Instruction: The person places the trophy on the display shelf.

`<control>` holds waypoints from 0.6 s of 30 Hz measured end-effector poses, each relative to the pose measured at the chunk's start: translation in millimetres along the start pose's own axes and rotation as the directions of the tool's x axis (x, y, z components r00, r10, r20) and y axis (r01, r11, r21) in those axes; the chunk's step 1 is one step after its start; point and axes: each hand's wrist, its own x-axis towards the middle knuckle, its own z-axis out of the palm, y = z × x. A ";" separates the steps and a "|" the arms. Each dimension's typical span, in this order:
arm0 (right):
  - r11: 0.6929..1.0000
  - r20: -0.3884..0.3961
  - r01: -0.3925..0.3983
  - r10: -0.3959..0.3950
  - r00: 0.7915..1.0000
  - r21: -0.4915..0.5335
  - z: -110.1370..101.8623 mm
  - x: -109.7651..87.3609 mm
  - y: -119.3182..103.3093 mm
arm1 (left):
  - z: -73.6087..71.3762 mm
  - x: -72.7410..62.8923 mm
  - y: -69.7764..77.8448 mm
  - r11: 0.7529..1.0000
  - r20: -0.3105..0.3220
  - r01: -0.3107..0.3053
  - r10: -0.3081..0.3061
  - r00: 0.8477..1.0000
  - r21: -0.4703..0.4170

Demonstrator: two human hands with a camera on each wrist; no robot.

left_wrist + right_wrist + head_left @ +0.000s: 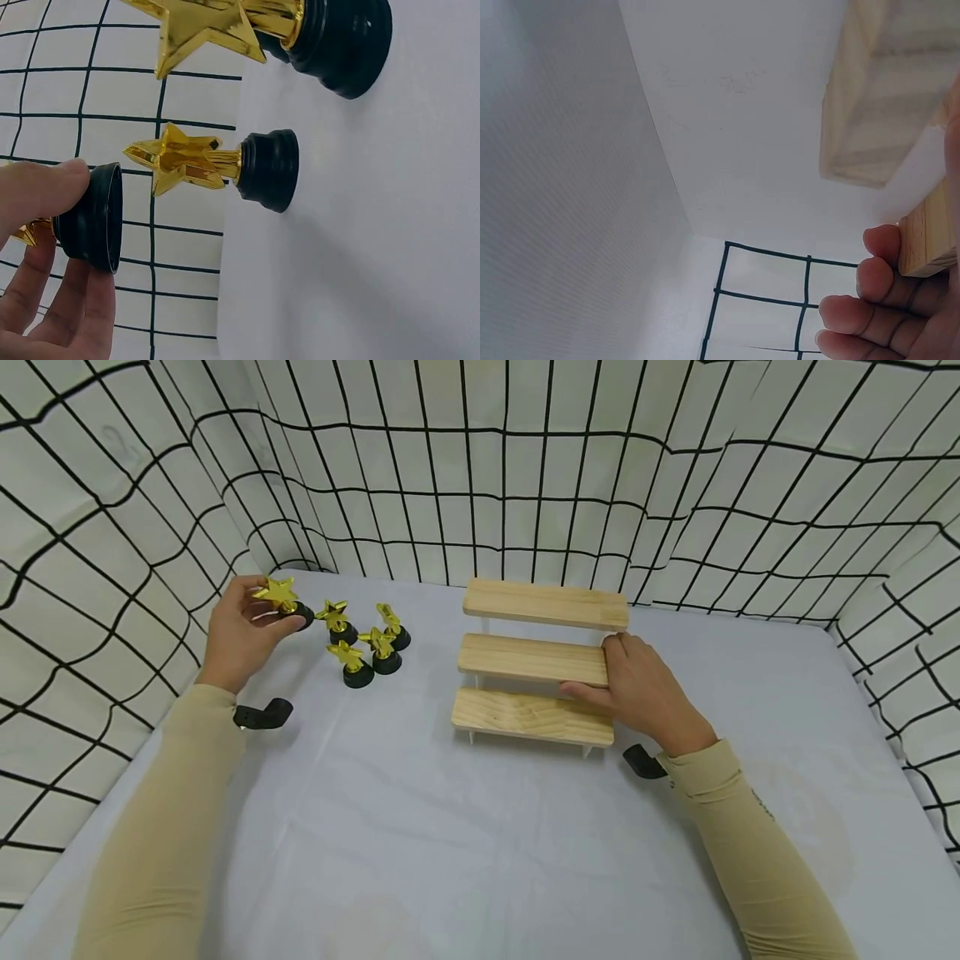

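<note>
Gold-coloured star tops on black bases identify five small trophies, one in hand and four standing on the white-covered tabletop (450, 827). Left hand (242, 635): holding the held trophy (285, 598) by its base, thumb on one side and fingers on the other. This piece is tilted in the head view, star toward the upper left. The left wrist view shows its base raised clear of the tabletop, its lower rim visible.

Just beside it, the four others stand in a close group: a rear-left trophy (337, 620) nearest the held one, a rear-right trophy (393, 625), a middle trophy (382, 650) and a front trophy (350, 664).

Right hand (648, 689): gripping the wooden stand at the right end of its middle shelf (528, 658). The thumb reaches along the front side; the right wrist view shows fingertips curled about a board end. The stand also comprises a top shelf (546, 603) and a bottom shelf (525, 717), stepped down toward the person, and sits well apart from the trophies, to their right.

Black grid lines (505, 493) cover the pale walls behind and at both sides. Tan sleeves (161, 827) cover both forearms.
</note>
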 end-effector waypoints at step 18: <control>1.000 -0.021 0.022 -0.022 1.000 0.002 2.7 0.7 2.8 | -9.4 -13.4 36.6 0.986 -0.035 -0.164 0.165 0.986 0.026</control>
